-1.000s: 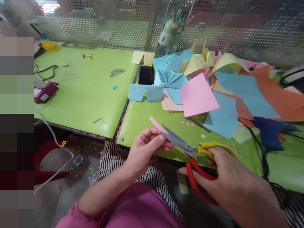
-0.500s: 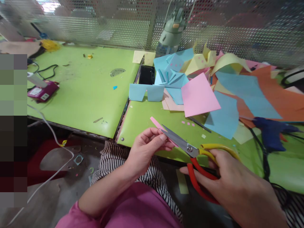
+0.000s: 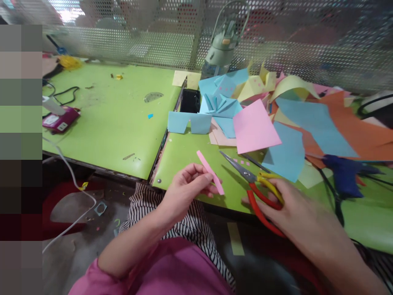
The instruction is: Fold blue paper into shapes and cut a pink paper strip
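Between thumb and fingers, my left hand (image 3: 192, 184) pinches a narrow pink paper strip (image 3: 211, 172) over the table's front edge. My right hand (image 3: 294, 209) grips a pair of scissors (image 3: 247, 175) with one yellow and one red handle. The blades point up and left, apart from the strip. Several tiny pink paper squares (image 3: 242, 162) lie on the table just beyond the blades. Behind them rests a pink paper square sheet (image 3: 256, 127), overlapping folded blue paper (image 3: 219, 106).
A blue glue gun (image 3: 344, 174) and its black cable are on the right, near piled coloured paper (image 3: 331, 123). A phone (image 3: 190, 100) and bottle (image 3: 221, 53) stand behind. On the left are a purple power box (image 3: 63, 119) and white cord (image 3: 69, 172).
The scissors have moved away from the pink strip, with the blades now closer together. My left hand still holds the strip, which is now fully in view.
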`<move>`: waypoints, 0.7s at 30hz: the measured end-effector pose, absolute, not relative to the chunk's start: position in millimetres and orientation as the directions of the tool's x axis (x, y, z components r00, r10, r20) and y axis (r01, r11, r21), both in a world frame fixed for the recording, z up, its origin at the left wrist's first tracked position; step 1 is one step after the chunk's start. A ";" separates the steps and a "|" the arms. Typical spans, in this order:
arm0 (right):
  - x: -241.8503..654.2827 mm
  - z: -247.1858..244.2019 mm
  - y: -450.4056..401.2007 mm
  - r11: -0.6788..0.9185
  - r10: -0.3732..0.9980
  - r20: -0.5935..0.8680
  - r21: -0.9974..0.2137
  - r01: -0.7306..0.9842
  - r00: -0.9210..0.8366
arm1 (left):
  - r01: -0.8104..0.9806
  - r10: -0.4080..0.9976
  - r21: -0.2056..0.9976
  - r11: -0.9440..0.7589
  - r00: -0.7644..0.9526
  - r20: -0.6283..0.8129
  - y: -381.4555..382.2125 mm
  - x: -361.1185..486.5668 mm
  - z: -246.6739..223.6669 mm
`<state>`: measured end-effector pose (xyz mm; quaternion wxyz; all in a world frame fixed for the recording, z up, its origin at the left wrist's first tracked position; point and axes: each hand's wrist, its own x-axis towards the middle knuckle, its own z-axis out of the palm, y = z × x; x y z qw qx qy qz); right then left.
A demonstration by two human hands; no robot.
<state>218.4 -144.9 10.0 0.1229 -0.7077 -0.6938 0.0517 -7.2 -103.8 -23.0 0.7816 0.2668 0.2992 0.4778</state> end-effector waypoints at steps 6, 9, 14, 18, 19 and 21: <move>218.3 9.5 -125.1 0.001 0.999 0.044 -0.239 0.971 0.010 | -0.501 0.905 0.781 0.374 0.382 -0.188 -87.9 -19.8 -13.8; 228.8 -2.5 -117.9 0.174 0.980 0.126 -0.158 0.972 -0.155 | -0.472 0.904 0.806 0.358 0.391 -0.173 -84.4 -22.9 -8.7; 226.9 10.1 -122.9 0.334 0.856 0.387 0.089 0.938 -0.342 | -0.453 0.877 0.801 0.390 0.449 -0.172 -87.3 -21.0 -9.8; 194.8 29.8 -134.4 0.540 0.700 0.510 0.079 0.838 -0.500 | -0.456 0.854 0.786 0.417 0.492 -0.169 -92.1 -15.0 -12.3; 187.0 31.4 -135.4 0.613 0.638 0.533 0.085 0.786 -0.556 | -0.462 0.855 0.786 0.410 0.496 -0.155 -93.5 -13.7 -12.2; 175.9 31.4 -135.1 0.696 0.566 0.546 0.086 0.713 -0.618 | -0.475 0.854 0.784 0.399 0.503 -0.129 -96.0 -12.1 -11.6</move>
